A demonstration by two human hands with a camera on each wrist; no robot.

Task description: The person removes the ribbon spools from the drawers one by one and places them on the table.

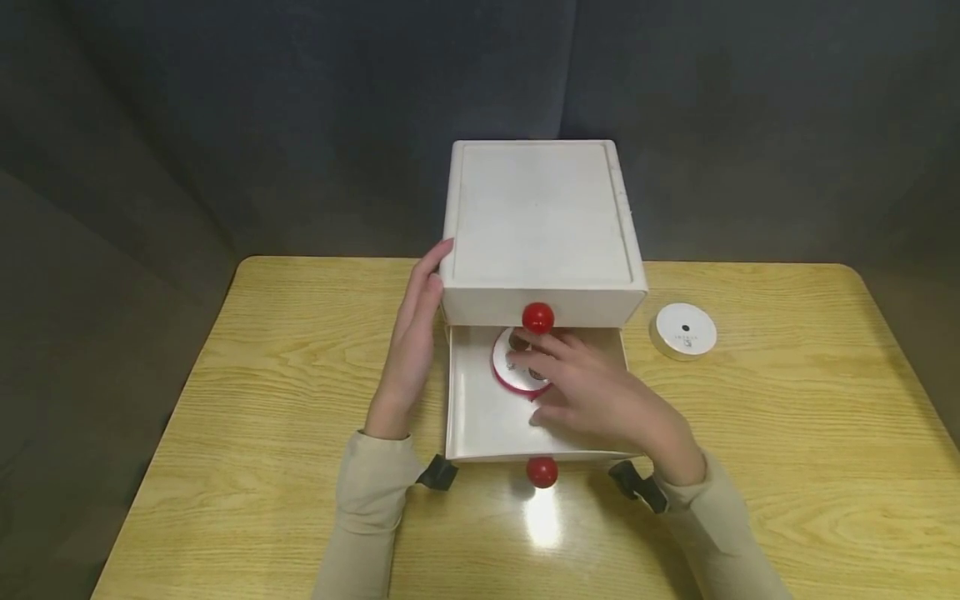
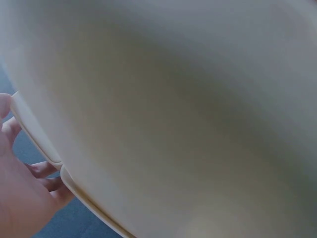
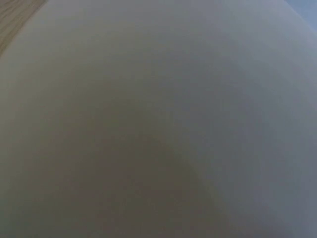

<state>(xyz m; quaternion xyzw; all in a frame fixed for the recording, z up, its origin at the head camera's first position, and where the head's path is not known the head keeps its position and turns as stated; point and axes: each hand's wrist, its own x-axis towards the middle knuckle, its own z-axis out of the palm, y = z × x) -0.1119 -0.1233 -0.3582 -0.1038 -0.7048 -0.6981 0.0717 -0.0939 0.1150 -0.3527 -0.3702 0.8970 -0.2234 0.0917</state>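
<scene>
Tape roll (image 1: pixel 517 367), white with a red rim, lies flat on the floor of the pulled-out lower drawer (image 1: pixel 480 417), near its back, just under the upper red knob (image 1: pixel 537 317). My right hand (image 1: pixel 592 396) is over it, palm down, fingers spread and bent onto the roll's top and near edge; whether they have closed on it I cannot quite tell, since they cover half of it. I judge it light and stiff, with a smooth rim that could slip, so the grip belongs across the outer edge, thumb on one side and fingers opposite, or a finger hooked through the core. My right wrist reaches in over the drawer front and its lower red knob (image 1: pixel 542 472), forearm angled in from the right. My left hand (image 1: pixel 414 333) lies flat and straight-fingered against the left wall of the white drawer box (image 1: pixel 540 225), steadying it without gripping. On the wooden counter (image 1: pixel 285 400), well to the right of the box, sits a white round lid (image 1: pixel 684 330). Both wrist views show only blurred white surface.
</scene>
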